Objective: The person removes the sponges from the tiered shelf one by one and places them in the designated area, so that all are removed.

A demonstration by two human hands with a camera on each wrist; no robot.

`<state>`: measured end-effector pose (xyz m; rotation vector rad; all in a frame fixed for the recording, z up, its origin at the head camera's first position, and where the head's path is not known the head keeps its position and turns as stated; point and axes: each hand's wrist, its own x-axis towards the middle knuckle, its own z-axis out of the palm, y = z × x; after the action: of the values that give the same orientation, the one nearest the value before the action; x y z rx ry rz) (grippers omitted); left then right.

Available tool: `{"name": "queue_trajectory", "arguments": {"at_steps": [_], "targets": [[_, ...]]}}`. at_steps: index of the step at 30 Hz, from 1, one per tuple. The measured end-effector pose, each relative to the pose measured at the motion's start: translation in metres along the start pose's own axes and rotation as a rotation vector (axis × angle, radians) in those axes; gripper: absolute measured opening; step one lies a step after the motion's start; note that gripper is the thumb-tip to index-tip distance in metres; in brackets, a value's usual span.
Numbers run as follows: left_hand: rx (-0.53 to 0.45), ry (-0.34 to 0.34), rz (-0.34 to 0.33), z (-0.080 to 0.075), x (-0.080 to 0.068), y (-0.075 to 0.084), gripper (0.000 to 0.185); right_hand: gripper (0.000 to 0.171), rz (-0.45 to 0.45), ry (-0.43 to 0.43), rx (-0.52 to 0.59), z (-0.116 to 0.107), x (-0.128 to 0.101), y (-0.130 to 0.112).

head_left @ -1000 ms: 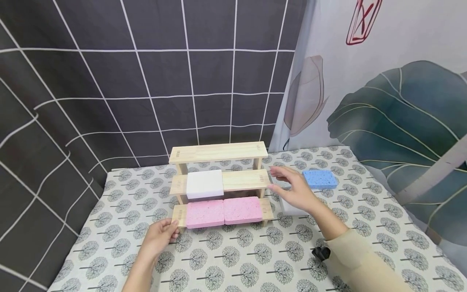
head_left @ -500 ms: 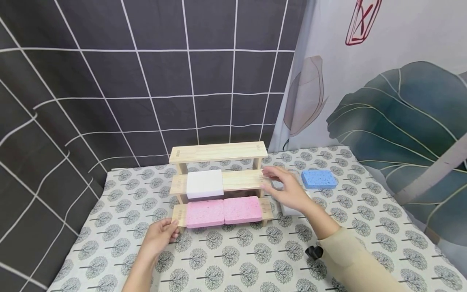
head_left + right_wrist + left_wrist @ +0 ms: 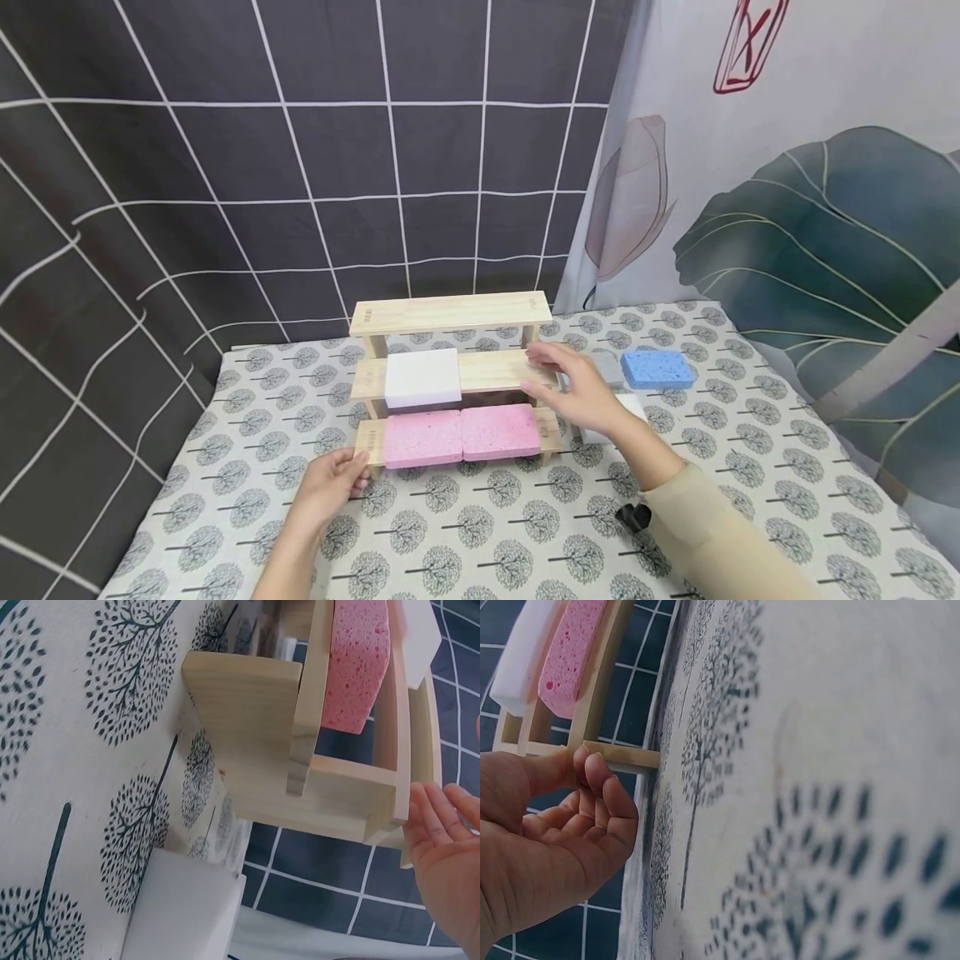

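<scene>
A three-step wooden rack (image 3: 450, 313) stands on the patterned cloth. Two pink sponges, a left one (image 3: 422, 439) and a right one (image 3: 500, 432), lie side by side on its lowest step. A white sponge block (image 3: 422, 377) occupies the left part of the middle step; the top step is bare. My left hand (image 3: 330, 481) pinches the left end of the lowest step between thumb and fingers. At the right end of the middle step is my right hand (image 3: 579, 388), holding nothing. Its fingers are fairly straight, fingertips right at the wood in the right wrist view.
Right of the rack lie a blue sponge (image 3: 658, 368), a grey block (image 3: 609, 368) and another white block (image 3: 184, 907), the last two partly behind my right hand in the head view. A dark gridded curtain (image 3: 435, 150) hangs behind the rack.
My right hand has moved left, from beside the rack to over the middle step's right end, uncovering more of the grey block. The left hand and the sponges have stayed put.
</scene>
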<state>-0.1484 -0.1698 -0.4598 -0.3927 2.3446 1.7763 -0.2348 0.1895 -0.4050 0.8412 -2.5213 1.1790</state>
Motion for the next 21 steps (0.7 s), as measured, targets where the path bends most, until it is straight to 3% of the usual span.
{"name": "queue_trajectory", "arguments": {"at_steps": [9, 21], "targets": [[-0.006, 0.001, 0.002, 0.000, 0.001, -0.001, 0.031, 0.057, 0.046, -0.038, 0.003, 0.006, 0.005, -0.007], [0.009, 0.002, -0.004, 0.000, 0.001, -0.002, 0.034, 0.060, 0.029, -0.052, -0.013, 0.015, 0.013, -0.016]]}}
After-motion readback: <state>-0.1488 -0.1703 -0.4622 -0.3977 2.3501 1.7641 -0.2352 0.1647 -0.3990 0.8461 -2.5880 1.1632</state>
